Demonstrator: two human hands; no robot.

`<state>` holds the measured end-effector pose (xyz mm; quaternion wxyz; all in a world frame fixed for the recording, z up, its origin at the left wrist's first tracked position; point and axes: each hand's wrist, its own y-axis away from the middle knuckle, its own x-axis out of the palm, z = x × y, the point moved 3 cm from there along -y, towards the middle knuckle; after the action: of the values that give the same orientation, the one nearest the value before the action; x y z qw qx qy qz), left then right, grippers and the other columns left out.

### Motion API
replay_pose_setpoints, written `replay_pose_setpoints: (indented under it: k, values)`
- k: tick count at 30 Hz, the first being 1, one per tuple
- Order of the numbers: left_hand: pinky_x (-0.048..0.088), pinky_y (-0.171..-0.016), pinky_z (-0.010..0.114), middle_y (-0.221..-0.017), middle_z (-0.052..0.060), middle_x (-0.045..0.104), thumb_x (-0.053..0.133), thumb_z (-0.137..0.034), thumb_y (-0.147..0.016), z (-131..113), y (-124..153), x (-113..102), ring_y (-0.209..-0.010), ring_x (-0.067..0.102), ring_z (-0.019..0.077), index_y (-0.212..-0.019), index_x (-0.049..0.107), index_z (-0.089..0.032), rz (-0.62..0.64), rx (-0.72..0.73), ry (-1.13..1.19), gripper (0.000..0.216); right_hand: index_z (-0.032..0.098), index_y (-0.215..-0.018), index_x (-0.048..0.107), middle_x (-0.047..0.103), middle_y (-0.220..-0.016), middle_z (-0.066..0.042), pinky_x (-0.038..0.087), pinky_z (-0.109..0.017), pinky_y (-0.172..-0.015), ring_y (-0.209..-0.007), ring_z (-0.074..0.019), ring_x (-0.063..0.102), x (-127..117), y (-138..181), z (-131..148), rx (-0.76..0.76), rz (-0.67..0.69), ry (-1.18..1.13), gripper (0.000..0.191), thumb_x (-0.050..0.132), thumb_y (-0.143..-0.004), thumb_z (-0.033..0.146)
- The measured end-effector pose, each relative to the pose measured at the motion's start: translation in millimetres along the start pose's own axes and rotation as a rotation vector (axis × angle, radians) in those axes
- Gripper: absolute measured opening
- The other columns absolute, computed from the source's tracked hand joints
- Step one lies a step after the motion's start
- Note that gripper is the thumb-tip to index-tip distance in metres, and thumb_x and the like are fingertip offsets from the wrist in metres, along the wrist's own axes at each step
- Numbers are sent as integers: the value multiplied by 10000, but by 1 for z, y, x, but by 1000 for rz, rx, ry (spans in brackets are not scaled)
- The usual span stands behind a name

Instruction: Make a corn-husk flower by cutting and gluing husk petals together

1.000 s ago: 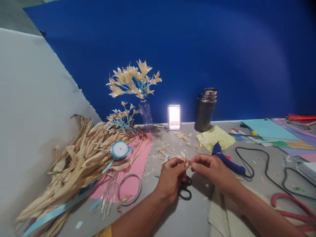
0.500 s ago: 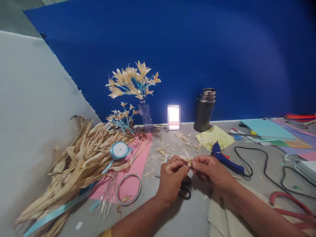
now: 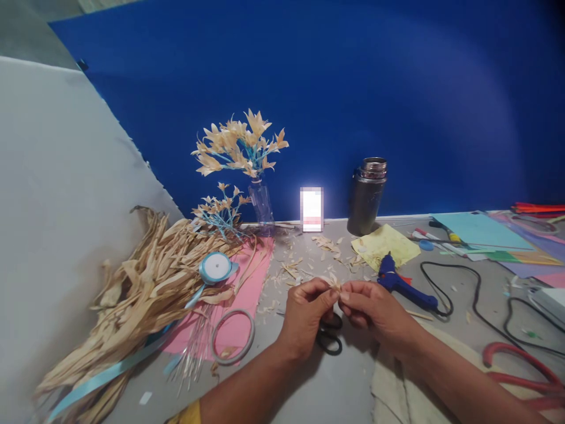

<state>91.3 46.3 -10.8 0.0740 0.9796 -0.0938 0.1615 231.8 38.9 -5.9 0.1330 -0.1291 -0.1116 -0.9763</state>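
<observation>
Between my fingertips is a small husk flower (image 3: 335,282), pale with pointed petals that stick up. My left hand (image 3: 306,315) pinches it from the left, thumb against forefinger. From the other side my right hand (image 3: 375,306) pinches its base, and the fingertips of both hands nearly meet. Black-handled scissors (image 3: 330,341) lie on the table below, partly hidden by my left hand. A blue glue gun (image 3: 408,288) rests beyond my right hand. Petal scraps (image 3: 326,244) are scattered in front of the hands.
Dried husks (image 3: 145,277) heap at left beside a ribbon roll (image 3: 216,268), a grey tape ring (image 3: 233,337) and thin wires on pink paper (image 3: 249,271). Husk flowers (image 3: 241,141) stand in a clear bottle (image 3: 261,206). A dark flask (image 3: 367,197) and red-handled tool (image 3: 525,371) are at right.
My fingers have shifted slightly and closed in around the flower, so less of it shows. The whole view has moved a little; the things on the table stay put.
</observation>
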Motion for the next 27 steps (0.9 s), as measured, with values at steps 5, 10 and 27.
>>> replay_pose_setpoints:
  k: [5,10,27]
  values:
    - [339,-489,213,-582,2,610,888,-462,-620,-1,2,4,-472,462,81,-693,641,-166,15,-20,85,392,165,-661,607,575,-591,25,178,-234,-480,-478,-70,340,-1,-1,-3,5,-8,28,347,771,-743,460]
    - [346,-491,211,-564,-7,595,892,-434,-613,-1,3,5,-472,461,80,-686,624,-166,10,-33,103,387,169,-687,607,566,-598,30,212,-235,-490,-492,-77,358,-1,0,1,-5,-15,94,347,764,-739,473]
    - [321,-496,223,-505,-27,510,904,-413,-580,-8,0,0,-465,423,74,-567,670,-156,61,-64,49,348,183,-712,636,549,-621,32,289,-242,-515,-544,-102,391,-12,2,8,-162,2,362,452,703,-815,618]
